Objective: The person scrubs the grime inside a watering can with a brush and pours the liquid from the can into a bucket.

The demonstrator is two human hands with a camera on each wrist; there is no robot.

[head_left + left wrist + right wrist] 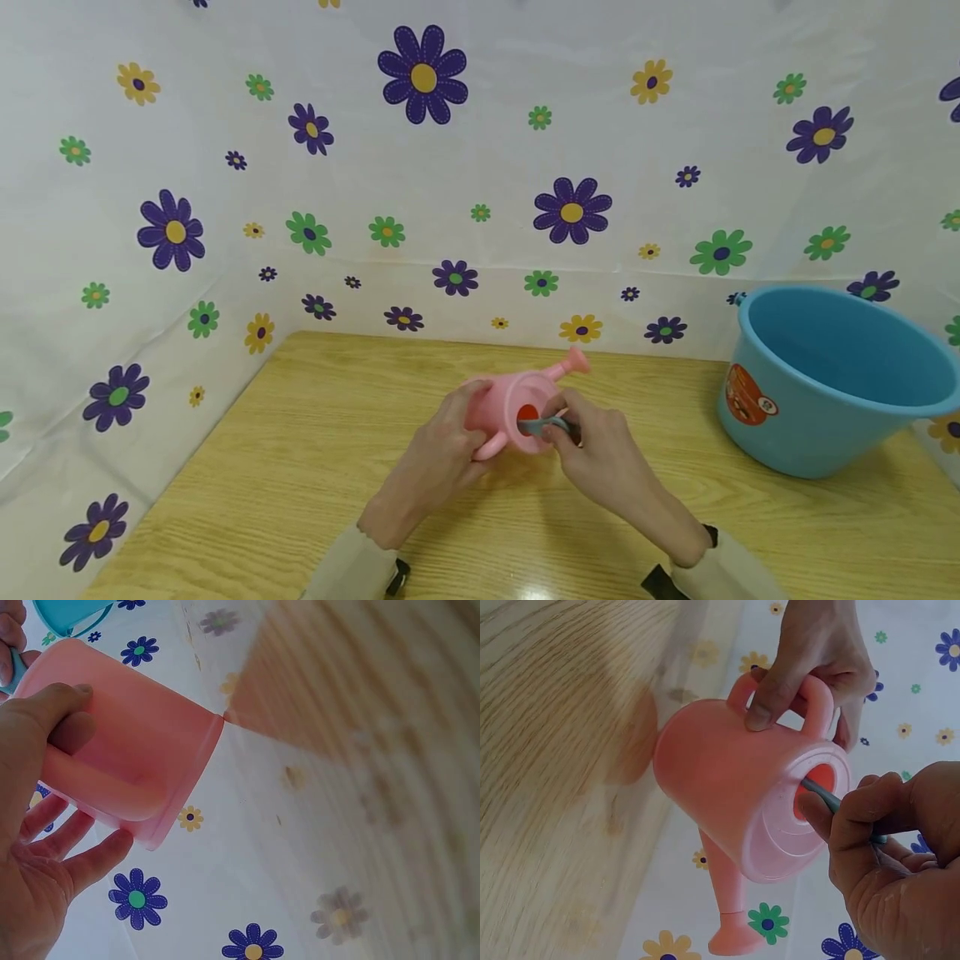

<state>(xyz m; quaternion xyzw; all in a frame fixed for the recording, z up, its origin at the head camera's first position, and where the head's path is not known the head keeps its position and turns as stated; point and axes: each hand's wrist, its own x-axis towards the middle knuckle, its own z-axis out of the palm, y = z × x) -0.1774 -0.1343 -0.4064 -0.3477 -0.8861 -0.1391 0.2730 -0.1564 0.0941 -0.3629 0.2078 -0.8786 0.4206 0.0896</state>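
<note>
A pink toy watering can (pixel 491 408) is tipped so its round top opening faces me, its base edge right at the table. My left hand (pixel 442 442) grips it at the handle; the right wrist view shows the thumb (pixel 761 716) passing through the handle onto the body. Between thumb and fingers, my right hand (pixel 600 442) pinches a slim blue-grey tool (pixel 821 795) with a curved end. The tool's tip reaches into the opening, where red shows inside. I cannot tell the tool's kind. The spout (pixel 724 885) points away from me.
To the right stands a large light-blue bucket (pixel 795 417) with a red sticker. Wood-grain tabletop (pixel 337 400) lies under the hands. A white flower-print sheet (pixel 480 150) rises behind the table and along its left side.
</note>
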